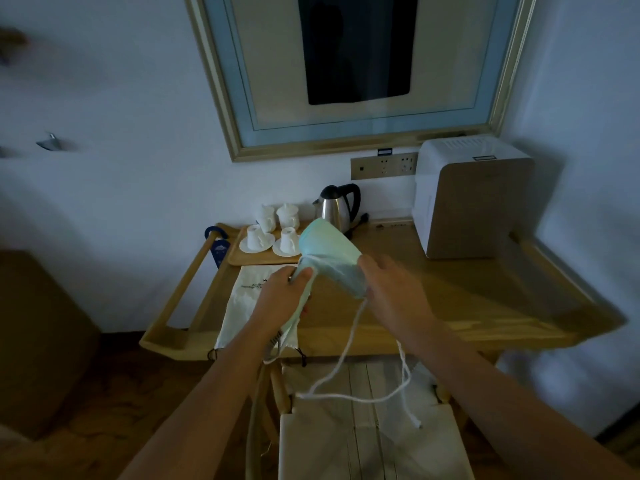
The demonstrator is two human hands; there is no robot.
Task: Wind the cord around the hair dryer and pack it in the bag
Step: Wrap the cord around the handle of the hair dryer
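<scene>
— Wooden desk [450, 306] first: what sits on it?

— A white appliance [474, 199] at the back right corner, a steel kettle [334, 207] at the back edge, and a tray [242, 259] of white cups [289, 239] at the back left. A white bag [249, 299] lies flat at the front left edge.

— And the hair dryer [329, 258]?

— Pale green, held above the desk's front. The left hand [282, 299] is wrapped around its handle. The right hand [391, 289] is beside the barrel, fingers spread; whether it pinches anything I cannot tell.

— The cord [349, 344]?

— White, a turn lies across the barrel; the rest hangs in loose loops over a chair [367, 434].
</scene>
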